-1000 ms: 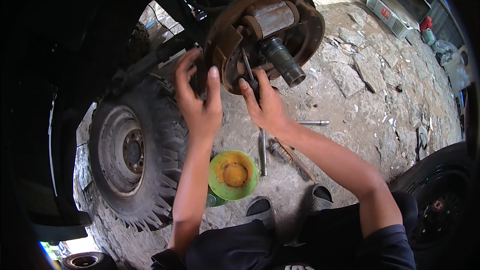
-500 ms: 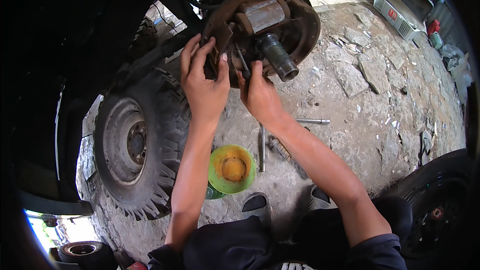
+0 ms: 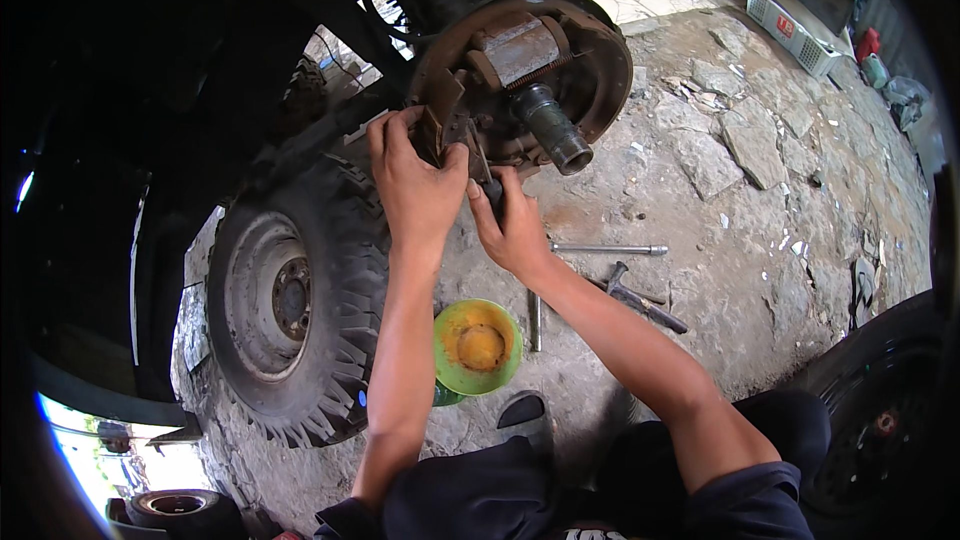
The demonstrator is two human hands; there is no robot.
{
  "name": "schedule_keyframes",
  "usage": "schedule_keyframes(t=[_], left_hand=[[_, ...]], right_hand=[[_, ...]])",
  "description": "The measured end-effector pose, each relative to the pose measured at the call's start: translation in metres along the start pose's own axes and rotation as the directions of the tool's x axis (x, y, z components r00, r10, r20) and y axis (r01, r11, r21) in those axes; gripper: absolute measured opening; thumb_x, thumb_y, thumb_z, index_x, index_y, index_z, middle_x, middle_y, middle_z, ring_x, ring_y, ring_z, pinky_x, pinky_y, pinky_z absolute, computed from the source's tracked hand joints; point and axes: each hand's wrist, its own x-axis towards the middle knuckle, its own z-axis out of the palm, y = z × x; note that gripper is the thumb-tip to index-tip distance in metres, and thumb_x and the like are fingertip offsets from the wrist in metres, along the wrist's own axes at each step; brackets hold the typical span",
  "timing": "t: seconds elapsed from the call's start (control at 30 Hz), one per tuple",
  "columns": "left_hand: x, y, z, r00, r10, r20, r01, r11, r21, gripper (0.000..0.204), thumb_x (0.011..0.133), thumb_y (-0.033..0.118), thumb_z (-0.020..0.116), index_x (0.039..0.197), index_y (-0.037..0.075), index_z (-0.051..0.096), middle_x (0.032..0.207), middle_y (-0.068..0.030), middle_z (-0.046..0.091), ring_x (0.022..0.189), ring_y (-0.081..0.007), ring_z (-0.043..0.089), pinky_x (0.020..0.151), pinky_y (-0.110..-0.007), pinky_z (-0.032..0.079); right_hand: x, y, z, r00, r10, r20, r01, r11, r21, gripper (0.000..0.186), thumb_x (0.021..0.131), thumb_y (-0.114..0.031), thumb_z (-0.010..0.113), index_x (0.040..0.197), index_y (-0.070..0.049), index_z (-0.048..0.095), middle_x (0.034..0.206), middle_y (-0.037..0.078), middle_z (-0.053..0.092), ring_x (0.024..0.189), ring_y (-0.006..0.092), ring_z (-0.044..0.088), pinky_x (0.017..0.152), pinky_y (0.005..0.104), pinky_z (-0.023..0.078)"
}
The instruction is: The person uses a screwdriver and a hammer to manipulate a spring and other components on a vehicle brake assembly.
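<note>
A rusty brake backing plate [image 3: 608, 90] with a metal spindle [image 3: 553, 128] sticking out of its middle is at the top centre. My left hand [image 3: 415, 180] is closed around a curved brown brake shoe [image 3: 447, 110] at the plate's lower left, thumb on the near side. In my right hand [image 3: 512, 225] is a dark-handled screwdriver [image 3: 494, 192], its thin metal shaft pointing up beside the shoe. The shaft's tip is hard to make out among the parts. A coil spring [image 3: 545, 73] stretches below the upper shoe [image 3: 520, 45].
A treaded wheel [image 3: 290, 300] stands at left. On the rough stone floor are a green bowl [image 3: 450, 370] with orange residue, a metal bar [image 3: 610, 250] and a hammer [image 3: 640, 302]. Another tyre [image 3: 880, 400] is at lower right, a white basket [image 3: 790, 32] at far right.
Both hands have come down slightly with the brake shoe and screwdriver, and the shoe's lower part sits farther from the plate. The view has shifted a little, and the hammer shows beside my right forearm.
</note>
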Motion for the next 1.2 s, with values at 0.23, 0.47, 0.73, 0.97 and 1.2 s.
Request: schedule_keyframes(t=[0.23, 0.47, 0.73, 0.97, 1.2], left_hand=[[-0.001, -0.009, 0.001, 0.999, 0.041, -0.009, -0.041, 0.999, -0.013, 0.041, 0.075, -0.001, 0.067, 0.114, -0.008, 0.054, 0.118, -0.0159, 0.049, 0.100, -0.0265, 0.064, 0.086, -0.035, 0.055], [-0.003, -0.008, 0.001, 0.998, 0.053, 0.019, -0.051, 0.997, -0.065, 0.053, 0.080, 0.019, 0.082, 0.117, -0.007, 0.054, 0.119, -0.0163, 0.049, 0.106, -0.0277, 0.059, 0.088, -0.038, 0.052], [-0.005, 0.006, 0.005, 0.998, 0.030, -0.057, -0.029, 0.999, 0.016, 0.059, 0.078, 0.028, 0.085, 0.117, -0.005, 0.055, 0.116, -0.0182, 0.051, 0.109, -0.0341, 0.055, 0.094, -0.044, 0.045], [-0.003, 0.012, 0.010, 0.997, 0.052, -0.061, -0.047, 0.997, 0.068, 0.056, 0.078, 0.023, 0.083, 0.116, -0.007, 0.054, 0.116, -0.0201, 0.051, 0.108, -0.0361, 0.055, 0.094, -0.044, 0.044], [-0.004, 0.011, 0.015, 0.993, 0.059, -0.099, -0.057, 0.998, 0.023, 0.052, 0.080, 0.019, 0.081, 0.115, -0.008, 0.054, 0.116, -0.0217, 0.051, 0.109, -0.0370, 0.054, 0.095, -0.045, 0.043]], right_hand=[[0.010, 0.000, -0.002, 0.993, -0.113, 0.016, 0.113, 0.994, -0.010, 0.027, 0.097, -0.017, 0.062, 0.114, -0.001, 0.049, 0.076, 0.024, 0.066, 0.072, 0.0447, 0.067, 0.057, 0.0439, 0.050], [0.020, 0.018, -0.018, 0.944, -0.327, 0.045, 0.327, 0.913, -0.245, 0.035, 0.094, -0.020, 0.068, 0.116, -0.001, 0.050, 0.080, 0.025, 0.065, 0.071, 0.0449, 0.066, 0.056, 0.0461, 0.050], [0.022, 0.015, -0.028, 0.950, -0.266, 0.165, 0.307, 0.895, -0.324, 0.048, 0.090, -0.019, 0.072, 0.124, 0.004, 0.047, 0.086, 0.028, 0.064, 0.074, 0.0466, 0.064, 0.060, 0.0475, 0.051], [0.016, 0.025, -0.025, 0.938, -0.308, 0.156, 0.340, 0.903, -0.263, 0.058, 0.085, -0.007, 0.069, 0.132, 0.010, 0.039, 0.085, 0.033, 0.063, 0.078, 0.0492, 0.064, 0.064, 0.0507, 0.051], [0.015, 0.024, -0.028, 0.952, -0.242, 0.187, 0.292, 0.903, -0.316, 0.061, 0.084, -0.004, 0.068, 0.134, 0.008, 0.036, 0.080, 0.031, 0.064, 0.074, 0.0490, 0.064, 0.061, 0.0513, 0.050]])
